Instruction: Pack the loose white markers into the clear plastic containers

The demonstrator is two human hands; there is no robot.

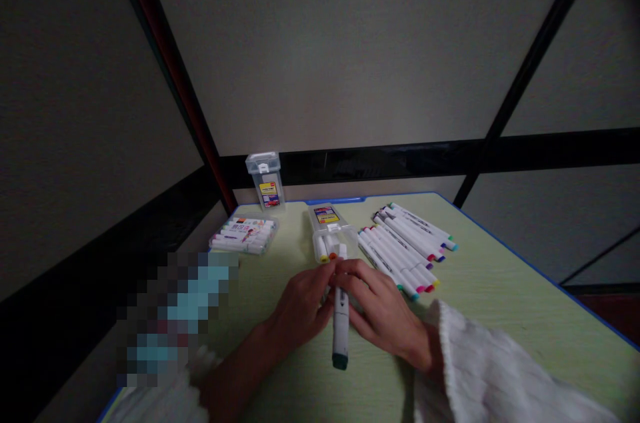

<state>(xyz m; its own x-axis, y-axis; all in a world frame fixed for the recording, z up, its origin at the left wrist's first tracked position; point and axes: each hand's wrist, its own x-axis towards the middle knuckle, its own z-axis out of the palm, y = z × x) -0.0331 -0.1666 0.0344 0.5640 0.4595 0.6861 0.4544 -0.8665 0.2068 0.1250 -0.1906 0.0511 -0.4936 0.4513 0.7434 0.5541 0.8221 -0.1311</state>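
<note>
A white marker (341, 326) with a dark green end toward me is held lengthwise between my hands, over the front middle of the table. My right hand (383, 308) curls its fingers across the barrel. From the other side my left hand (299, 306) closes on it, thumb and fingers near its far part; some fingertips are hidden. Just beyond the hands a clear plastic box (326, 215) lies on its side, its open end facing me. Markers with yellow and orange ends (323, 250) are inside it.
Several loose white markers (400, 256) with coloured ends lie in two groups on the right. At the far left stands a clear lidded box (270, 193); a flat case of markers (245, 235) lies before it. The pale green table (495, 316) has a blue edge, with wall panels behind.
</note>
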